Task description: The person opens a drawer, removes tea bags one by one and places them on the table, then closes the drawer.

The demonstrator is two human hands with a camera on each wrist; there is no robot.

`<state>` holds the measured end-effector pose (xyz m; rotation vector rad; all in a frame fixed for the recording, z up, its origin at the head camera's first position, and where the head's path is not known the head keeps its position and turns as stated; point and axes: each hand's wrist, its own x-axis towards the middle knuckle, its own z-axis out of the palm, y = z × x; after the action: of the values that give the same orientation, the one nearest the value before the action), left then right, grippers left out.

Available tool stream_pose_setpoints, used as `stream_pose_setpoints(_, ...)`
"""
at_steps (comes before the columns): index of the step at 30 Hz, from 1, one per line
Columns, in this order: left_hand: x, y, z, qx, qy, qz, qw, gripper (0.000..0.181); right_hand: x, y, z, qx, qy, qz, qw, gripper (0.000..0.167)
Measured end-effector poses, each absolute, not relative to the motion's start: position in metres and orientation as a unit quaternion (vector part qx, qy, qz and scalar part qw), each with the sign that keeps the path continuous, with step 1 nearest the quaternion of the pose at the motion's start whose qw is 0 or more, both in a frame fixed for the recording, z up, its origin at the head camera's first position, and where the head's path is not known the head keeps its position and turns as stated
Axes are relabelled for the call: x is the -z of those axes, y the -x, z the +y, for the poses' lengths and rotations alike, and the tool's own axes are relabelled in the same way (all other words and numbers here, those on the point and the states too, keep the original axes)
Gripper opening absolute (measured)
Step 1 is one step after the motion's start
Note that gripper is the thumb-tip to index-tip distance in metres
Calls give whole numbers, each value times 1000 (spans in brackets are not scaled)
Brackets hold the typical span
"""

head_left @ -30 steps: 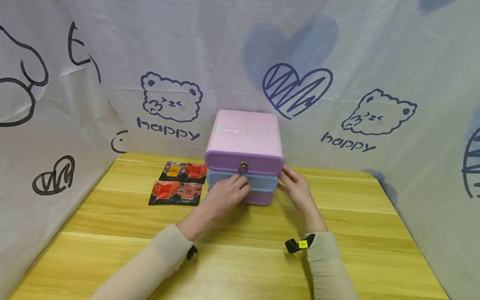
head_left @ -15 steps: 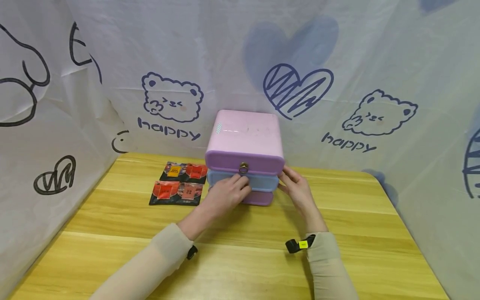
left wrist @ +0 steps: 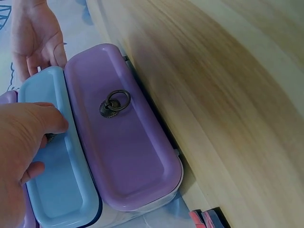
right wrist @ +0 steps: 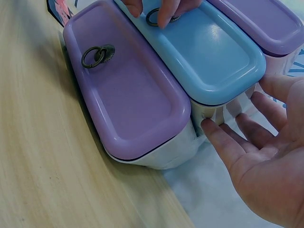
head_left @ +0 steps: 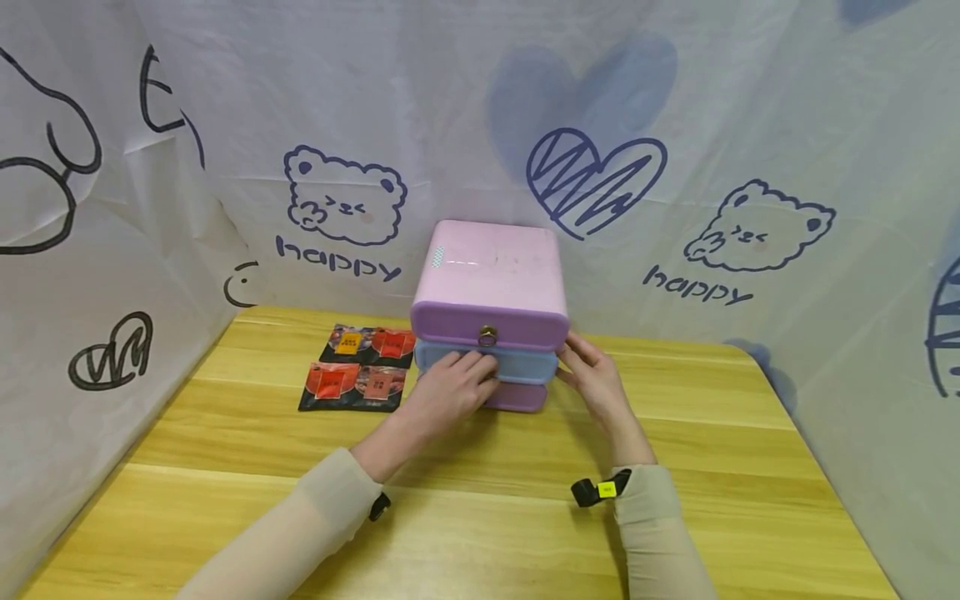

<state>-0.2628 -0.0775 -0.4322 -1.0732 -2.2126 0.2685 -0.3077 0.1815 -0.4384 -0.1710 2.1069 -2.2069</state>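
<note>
A small pink drawer unit (head_left: 491,262) stands at the back of the table, with a purple top drawer, a blue middle drawer (head_left: 525,367) and a purple bottom drawer (left wrist: 123,152). My left hand (head_left: 453,387) is at the blue drawer's front, its fingers bent at the brass ring pull (right wrist: 153,18); the grip is partly hidden in every view. My right hand (head_left: 596,383) rests against the unit's right side with extended fingers, the fingertips (right wrist: 209,126) touching the pale side wall beside the blue drawer. Another ring pull (left wrist: 114,103) hangs on the bottom drawer.
Dark food packets (head_left: 352,386) with red and orange labels lie on the wooden table (head_left: 465,533) to the left of the unit. Behind and beside the table hangs a white curtain (head_left: 465,108) with bear and heart drawings.
My left hand's fingers have shifted slightly at the blue drawer's front. The right hand, the drawer unit and the packets have stayed in place.
</note>
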Motion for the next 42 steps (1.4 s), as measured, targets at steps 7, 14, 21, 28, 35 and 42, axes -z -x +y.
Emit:
stream_pose_setpoints(7,433,262,-79,-114,408,-845,327,20,438,307,181,723,59,687,45,49)
stream_pose_setpoints(14,437,260,-81,-112,420,-841,324,23,439,308,181,726,57,684,46,49)
stream_pose_setpoints(21,441,260,-81,-153,445,-826,309,27,439,308,181,727,59,683,44,49)
stream_pose_setpoints(28,450,265,-78,-190,474,-812,282,15,439,307,181,725,62,685,43,49)
stream_pose_setpoints(35,460,267,-72,-232,487,-802,257,12,439,307,181,725,61,684,45,49)
stream_pose_setpoints(42,466,269,-68,-261,483,-794,259,14,438,307,182,723,64,686,45,49)
